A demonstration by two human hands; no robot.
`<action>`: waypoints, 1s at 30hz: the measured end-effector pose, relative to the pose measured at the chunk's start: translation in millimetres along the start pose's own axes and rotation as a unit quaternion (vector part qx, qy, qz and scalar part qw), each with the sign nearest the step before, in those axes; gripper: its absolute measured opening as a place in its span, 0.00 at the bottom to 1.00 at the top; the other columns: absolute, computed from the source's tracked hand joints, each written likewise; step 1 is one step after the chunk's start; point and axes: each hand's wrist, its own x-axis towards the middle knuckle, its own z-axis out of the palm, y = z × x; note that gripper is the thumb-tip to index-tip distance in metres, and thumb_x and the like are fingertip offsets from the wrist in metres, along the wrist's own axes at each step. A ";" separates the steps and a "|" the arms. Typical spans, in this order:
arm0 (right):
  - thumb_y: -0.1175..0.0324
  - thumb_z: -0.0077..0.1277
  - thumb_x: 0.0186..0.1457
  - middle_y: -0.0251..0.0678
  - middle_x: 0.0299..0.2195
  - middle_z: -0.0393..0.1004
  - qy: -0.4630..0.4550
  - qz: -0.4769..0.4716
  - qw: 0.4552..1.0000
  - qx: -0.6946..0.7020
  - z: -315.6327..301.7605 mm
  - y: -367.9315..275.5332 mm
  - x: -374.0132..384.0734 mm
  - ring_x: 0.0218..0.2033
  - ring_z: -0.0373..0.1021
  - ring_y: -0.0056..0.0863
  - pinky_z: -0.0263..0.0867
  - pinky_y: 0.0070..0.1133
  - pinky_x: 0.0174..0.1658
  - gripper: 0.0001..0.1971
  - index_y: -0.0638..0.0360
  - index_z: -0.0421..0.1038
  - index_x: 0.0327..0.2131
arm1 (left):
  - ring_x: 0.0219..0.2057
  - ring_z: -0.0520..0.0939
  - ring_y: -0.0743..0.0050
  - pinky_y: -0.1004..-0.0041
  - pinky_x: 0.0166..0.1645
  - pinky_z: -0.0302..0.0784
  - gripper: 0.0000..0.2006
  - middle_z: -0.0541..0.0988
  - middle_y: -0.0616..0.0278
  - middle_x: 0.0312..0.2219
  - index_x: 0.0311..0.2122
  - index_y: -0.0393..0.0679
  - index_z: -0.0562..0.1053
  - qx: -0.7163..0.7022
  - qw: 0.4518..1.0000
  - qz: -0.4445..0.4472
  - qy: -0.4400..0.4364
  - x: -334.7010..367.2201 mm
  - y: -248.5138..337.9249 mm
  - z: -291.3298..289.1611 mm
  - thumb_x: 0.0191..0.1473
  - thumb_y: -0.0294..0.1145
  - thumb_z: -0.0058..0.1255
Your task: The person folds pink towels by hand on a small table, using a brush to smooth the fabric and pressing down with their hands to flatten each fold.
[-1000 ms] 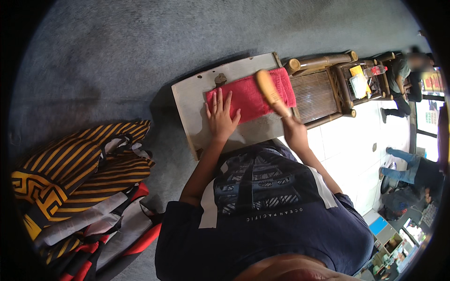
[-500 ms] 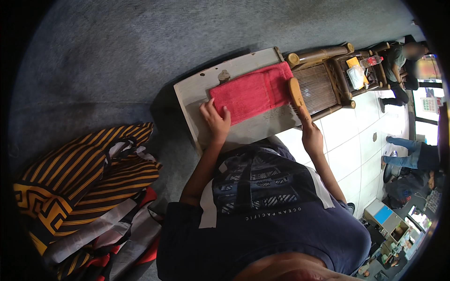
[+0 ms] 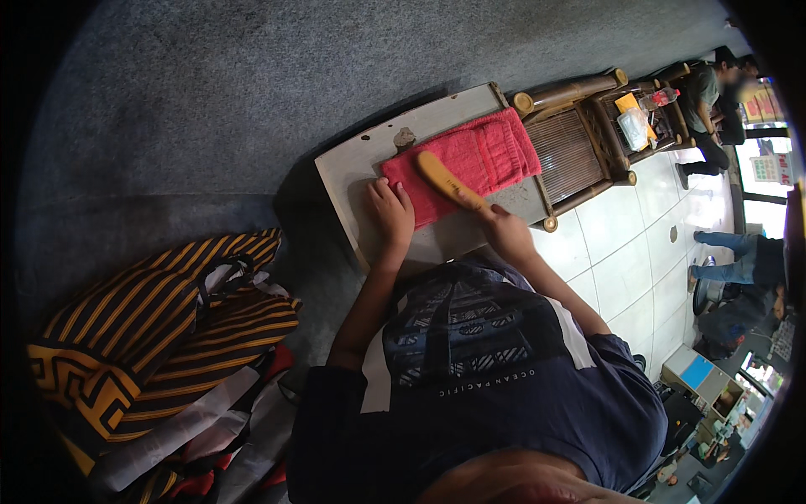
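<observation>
A folded red towel (image 3: 470, 160) lies on a worn pale tabletop (image 3: 353, 164), with wrinkles bunched near its right end. My right hand (image 3: 510, 235) is closed round the handle of a wooden brush (image 3: 449, 181). The brush crosses the left half of the towel, its bristles hidden underneath. My left hand (image 3: 392, 210) rests at the towel's left edge, fingers stretched over the border of the cloth and the table.
Right of the table stands a bamboo bench (image 3: 567, 147), then a bamboo seat bearing a plastic packet (image 3: 634, 128) and a bottle (image 3: 663, 98). Black-and-yellow striped cloth (image 3: 176, 328) lies at lower left. People (image 3: 705, 101) are at far right, beyond the tiled floor (image 3: 625, 252).
My right hand has swept the brush leftward from the towel's right edge onto its left half. Wrinkles now show at the towel's right end. My left hand stays at the left edge.
</observation>
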 end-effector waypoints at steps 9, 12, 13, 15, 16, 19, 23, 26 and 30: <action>0.65 0.41 0.61 0.49 0.35 0.76 0.166 0.173 0.971 0.021 -40.2 99.6 0.2 0.34 0.74 0.48 0.70 0.38 0.34 0.23 0.35 0.57 0.59 | 0.38 0.73 0.44 0.56 0.42 0.68 0.11 0.69 0.46 0.34 0.40 0.37 0.65 -0.003 1.000 0.021 0.010 1.3 6.4 -3.6 0.56 0.32 0.46; 0.66 0.41 0.62 0.51 0.39 0.75 0.233 0.158 0.958 0.056 -52.1 112.4 -4.5 0.38 0.73 0.50 0.70 0.39 0.36 0.24 0.33 0.54 0.61 | 0.37 0.75 0.45 0.56 0.41 0.70 0.12 0.71 0.45 0.34 0.38 0.35 0.66 0.016 0.999 -0.020 -0.021 2.3 10.8 -11.1 0.56 0.34 0.47; 0.67 0.41 0.62 0.52 0.41 0.74 0.248 0.152 0.955 0.059 -58.0 112.6 -5.5 0.40 0.73 0.51 0.70 0.39 0.36 0.25 0.32 0.53 0.61 | 0.36 0.75 0.45 0.57 0.40 0.71 0.12 0.71 0.45 0.33 0.37 0.35 0.66 0.022 0.998 -0.038 -0.034 3.2 12.2 -14.5 0.55 0.35 0.48; 0.68 0.40 0.63 0.52 0.44 0.73 0.260 0.161 0.948 0.083 -61.9 113.5 -7.7 0.43 0.72 0.50 0.70 0.38 0.38 0.26 0.31 0.52 0.62 | 0.34 0.76 0.44 0.56 0.38 0.72 0.13 0.72 0.44 0.31 0.34 0.34 0.68 0.033 0.997 -0.039 -0.060 7.8 14.4 -21.4 0.55 0.36 0.48; 0.69 0.40 0.63 0.52 0.45 0.72 0.266 0.165 0.945 0.095 -63.9 113.9 -8.3 0.45 0.71 0.50 0.70 0.37 0.39 0.27 0.30 0.51 0.62 | 0.33 0.76 0.43 0.56 0.37 0.72 0.13 0.73 0.44 0.31 0.33 0.33 0.68 0.039 0.996 -0.039 -0.073 9.4 14.7 -22.8 0.55 0.37 0.49; 0.71 0.40 0.62 0.52 0.47 0.71 0.302 0.101 0.941 0.115 -69.4 107.6 -4.9 0.48 0.70 0.48 0.69 0.35 0.42 0.27 0.31 0.51 0.63 | 0.31 0.76 0.40 0.54 0.36 0.71 0.15 0.73 0.39 0.28 0.31 0.32 0.68 0.031 0.991 -0.030 -0.128 11.6 13.1 -25.1 0.56 0.38 0.48; 0.71 0.40 0.62 0.51 0.49 0.70 0.267 0.088 0.950 0.134 -72.7 119.3 -0.7 0.50 0.68 0.47 0.68 0.34 0.45 0.27 0.35 0.52 0.63 | 0.32 0.75 0.37 0.53 0.36 0.68 0.15 0.73 0.37 0.28 0.34 0.33 0.65 -0.051 0.984 -0.075 -0.156 6.6 18.9 -20.3 0.59 0.38 0.44; 0.71 0.41 0.62 0.51 0.50 0.69 0.270 0.063 0.951 0.140 -79.8 124.5 6.3 0.51 0.68 0.47 0.68 0.35 0.46 0.26 0.37 0.53 0.62 | 0.32 0.75 0.36 0.55 0.35 0.67 0.13 0.72 0.39 0.27 0.36 0.35 0.63 -0.141 0.983 -0.075 -0.088 3.6 6.4 -25.9 0.62 0.38 0.40; 0.71 0.40 0.62 0.51 0.51 0.69 0.252 0.077 0.954 0.146 -86.8 130.9 9.7 0.51 0.67 0.48 0.68 0.35 0.47 0.25 0.38 0.54 0.62 | 0.31 0.74 0.38 0.58 0.35 0.67 0.12 0.71 0.41 0.26 0.37 0.36 0.63 -0.071 0.994 -0.068 -0.055 8.1 -19.9 -56.0 0.63 0.37 0.39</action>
